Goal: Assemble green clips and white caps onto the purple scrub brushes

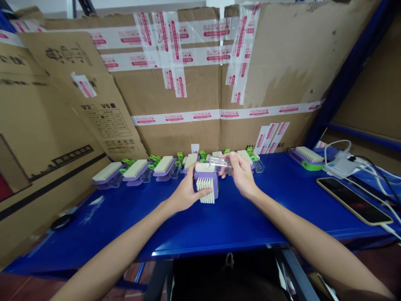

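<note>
In the middle of the head view, my left hand (185, 190) is closed around a purple scrub brush (206, 189) with cream bristles, its thumb lying across the bristle block. Pinched in my right hand (241, 173) is a clear plastic piece (219, 161), held level at the brush's upper end. Whether the clear piece touches the brush, I cannot tell. Behind both hands stands a row of similar brushes with purple bodies, green clips and clear parts, among them one brush (135, 169) to the left and another (244, 157) partly covered by my right hand.
Cardboard sheets (188, 88) with printed tape wall off the back of the blue table (250, 221). To the right are a purple-and-green brush (308, 155), a white power strip (341, 165) with cables, and a phone (354, 200). A dark round object (62, 222) lies at left.
</note>
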The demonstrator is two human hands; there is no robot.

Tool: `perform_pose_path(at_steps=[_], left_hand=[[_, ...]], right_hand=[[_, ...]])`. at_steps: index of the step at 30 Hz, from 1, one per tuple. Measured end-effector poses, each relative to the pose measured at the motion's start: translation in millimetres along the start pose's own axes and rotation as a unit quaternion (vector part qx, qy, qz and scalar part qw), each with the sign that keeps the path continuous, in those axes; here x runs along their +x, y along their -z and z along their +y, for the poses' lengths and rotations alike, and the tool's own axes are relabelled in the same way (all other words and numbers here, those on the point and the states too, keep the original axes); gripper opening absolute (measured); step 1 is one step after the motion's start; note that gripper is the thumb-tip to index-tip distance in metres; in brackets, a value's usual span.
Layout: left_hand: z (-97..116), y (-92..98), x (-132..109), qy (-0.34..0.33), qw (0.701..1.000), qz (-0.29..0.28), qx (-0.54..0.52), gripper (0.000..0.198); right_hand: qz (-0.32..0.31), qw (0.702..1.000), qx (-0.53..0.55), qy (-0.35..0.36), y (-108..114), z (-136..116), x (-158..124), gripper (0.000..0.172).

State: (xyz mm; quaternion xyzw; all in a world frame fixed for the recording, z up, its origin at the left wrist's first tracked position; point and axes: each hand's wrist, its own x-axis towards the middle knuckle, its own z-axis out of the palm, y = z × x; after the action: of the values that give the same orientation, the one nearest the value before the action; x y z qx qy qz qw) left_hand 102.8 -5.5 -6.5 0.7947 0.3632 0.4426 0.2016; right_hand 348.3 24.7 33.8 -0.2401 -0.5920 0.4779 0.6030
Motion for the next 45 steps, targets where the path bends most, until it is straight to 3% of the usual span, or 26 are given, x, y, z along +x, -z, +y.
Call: perform_pose_path(at_steps=[7, 14, 22, 32, 39, 45], left_hand=[[-1.3, -0.5, -2.2, -0.013, 1.0, -0.009, -0.006, 0.103], [-0.3, 1.3, -4.5, -0.044, 0.999, 0.013, -0.024, 0.076], [-3.8, 0.9, -4.2, -0.072, 0.997, 0.013, -0.02, 0.076], [-0.4, 2.6, -4.7, -0.079, 0.997, 0.002, 0.009, 0.08], [-1.6, 1.0, -5.5, -0.062, 0.998, 0.008, -0.013, 0.078], [-1.6, -1.1, -4.6, -0.055, 0.998, 0.016, -0.026, 0.075]], right_hand=[[0.004, 1.0, -0.011, -0.021, -1.9, 3.4, -1.5, 0.067], [0.001, 0.999, -0.05, -0.009, -1.4, 0.5, -1.9, 0.068], [-0.019, 0.997, -0.079, -0.011, -0.3, -0.2, -4.2, 0.07], [0.017, 0.991, -0.116, 0.071, 0.0, -4.1, -11.3, 0.055], [-0.007, 0.985, -0.142, 0.099, 0.7, -4.4, -14.9, 0.05], [-0.04, 0.973, -0.187, 0.13, 1.8, -4.3, -18.8, 0.03]])
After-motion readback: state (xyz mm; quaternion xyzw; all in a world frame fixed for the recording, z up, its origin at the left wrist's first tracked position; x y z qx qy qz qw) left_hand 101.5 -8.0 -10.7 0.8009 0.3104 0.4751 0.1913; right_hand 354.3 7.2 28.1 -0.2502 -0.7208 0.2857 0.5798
